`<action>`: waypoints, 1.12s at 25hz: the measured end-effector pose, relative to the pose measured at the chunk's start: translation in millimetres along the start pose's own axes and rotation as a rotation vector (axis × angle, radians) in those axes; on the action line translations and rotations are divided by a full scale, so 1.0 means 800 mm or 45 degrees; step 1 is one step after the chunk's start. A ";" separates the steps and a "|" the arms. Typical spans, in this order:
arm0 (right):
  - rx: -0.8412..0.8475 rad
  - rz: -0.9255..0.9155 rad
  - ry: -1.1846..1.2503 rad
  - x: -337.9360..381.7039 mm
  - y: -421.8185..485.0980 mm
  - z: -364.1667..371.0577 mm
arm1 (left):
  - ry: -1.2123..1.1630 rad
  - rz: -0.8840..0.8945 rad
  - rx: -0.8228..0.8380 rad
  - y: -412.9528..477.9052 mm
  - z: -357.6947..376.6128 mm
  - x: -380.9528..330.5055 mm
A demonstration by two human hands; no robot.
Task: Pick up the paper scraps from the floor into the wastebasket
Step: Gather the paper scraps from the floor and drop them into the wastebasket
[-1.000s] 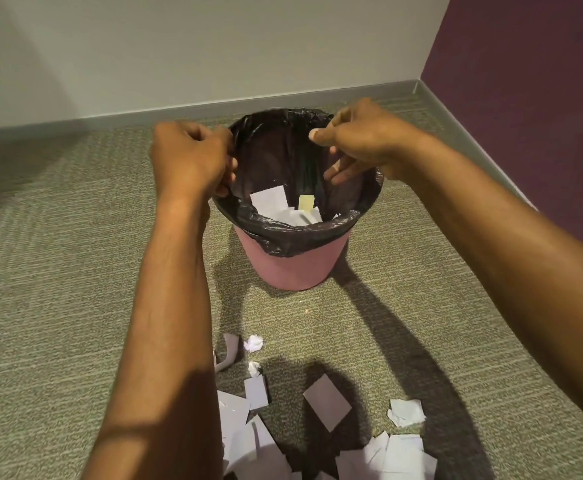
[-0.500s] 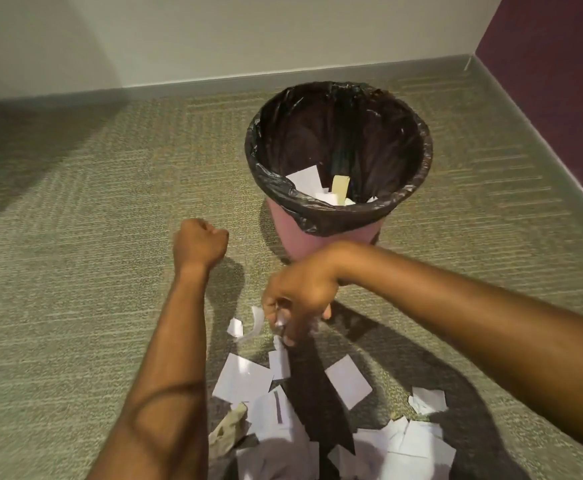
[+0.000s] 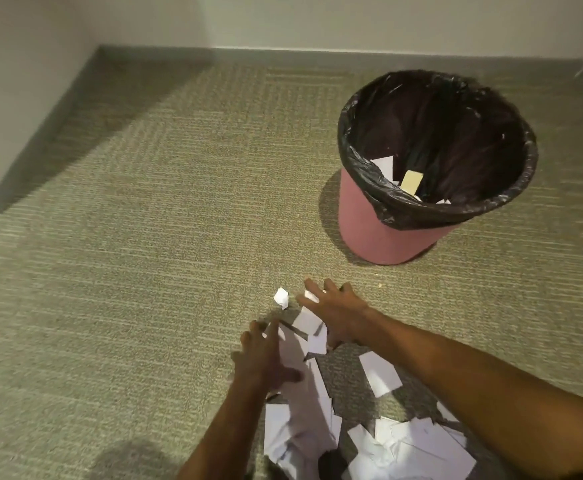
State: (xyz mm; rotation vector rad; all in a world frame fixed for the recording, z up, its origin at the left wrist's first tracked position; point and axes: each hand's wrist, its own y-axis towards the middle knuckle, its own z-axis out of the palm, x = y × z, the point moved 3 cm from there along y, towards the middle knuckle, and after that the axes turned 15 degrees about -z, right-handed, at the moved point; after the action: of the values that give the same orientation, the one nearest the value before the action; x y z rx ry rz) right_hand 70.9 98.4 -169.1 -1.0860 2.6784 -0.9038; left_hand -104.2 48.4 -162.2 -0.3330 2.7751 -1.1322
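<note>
White paper scraps (image 3: 309, 325) between spread hands (image 3: 335, 311)

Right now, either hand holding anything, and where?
Neither shows a hold: left hand and right hand are spread open over the scraps.

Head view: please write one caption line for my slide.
Both open hands, left hand and right hand, reach into paper scraps on carpet near the pink wastebasket.

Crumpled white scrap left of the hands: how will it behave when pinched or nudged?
The crumpled scrap looks very light, so a nudge would likely skid it across the carpet. Its creased folds probably give under a pinch, not spring back. It seems unlikely to roll far.
</note>
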 end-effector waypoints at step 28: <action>-0.481 0.357 0.873 0.010 -0.046 0.022 | 0.102 0.331 -0.731 0.066 -0.022 -0.069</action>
State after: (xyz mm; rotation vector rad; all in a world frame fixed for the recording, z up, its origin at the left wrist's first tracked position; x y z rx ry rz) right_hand 92.7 63.8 -161.8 -0.4527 3.5548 -0.8494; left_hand -62.5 110.8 -185.0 0.0291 3.0472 -0.2853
